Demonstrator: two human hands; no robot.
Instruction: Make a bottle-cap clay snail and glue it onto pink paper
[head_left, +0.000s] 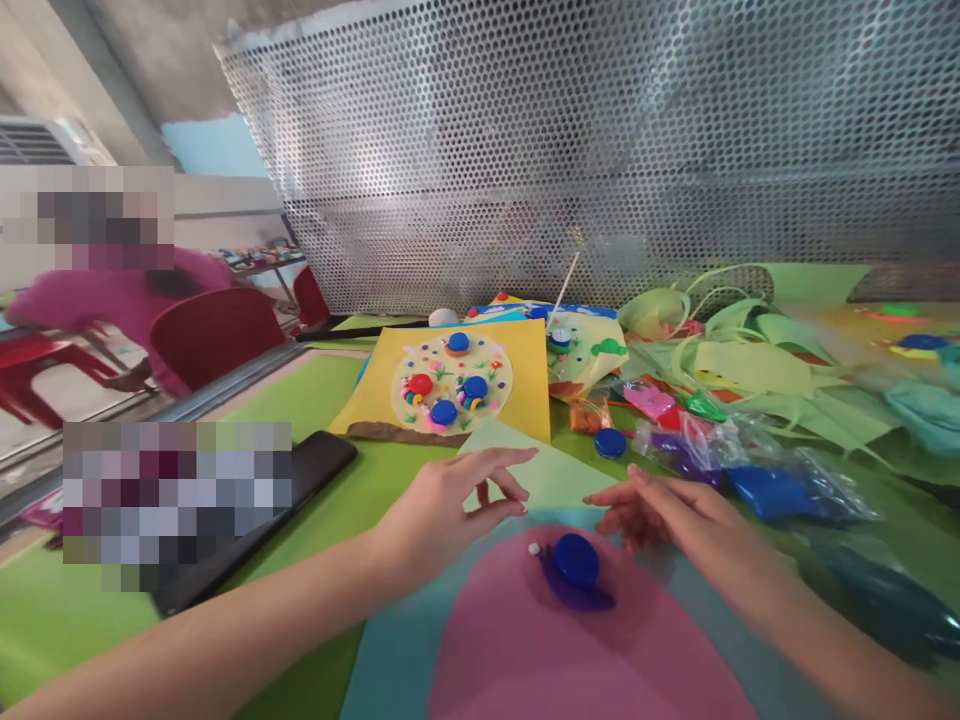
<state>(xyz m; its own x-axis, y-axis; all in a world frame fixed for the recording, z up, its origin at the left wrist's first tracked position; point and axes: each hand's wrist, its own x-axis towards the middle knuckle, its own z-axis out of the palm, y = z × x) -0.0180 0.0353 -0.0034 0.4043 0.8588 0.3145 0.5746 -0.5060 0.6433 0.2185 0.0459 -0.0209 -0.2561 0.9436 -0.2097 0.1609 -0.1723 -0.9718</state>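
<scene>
On a pink paper circle [517,640], which lies on a blue-green sheet [382,650], sits a snail-like figure. It has a blue bottle cap [576,560] on a dark purple clay body [581,597], and a small white ball [534,549] at its left end. My left hand [457,500] hovers above the sheet's upper left, thumb and fingers apart around nothing visible. Across from it, my right hand [664,508] is held over the upper right with its fingers loosely spread. Neither hand touches the figure.
Ahead lies a yellow card [367,400] with bottle-cap figures. A loose blue cap [610,443] and bagged clay [772,490] are to the right, before pale green paper scraps [787,370]. A black case [322,465] lies left. A perforated metal panel [600,130] stands behind; a person sits far left.
</scene>
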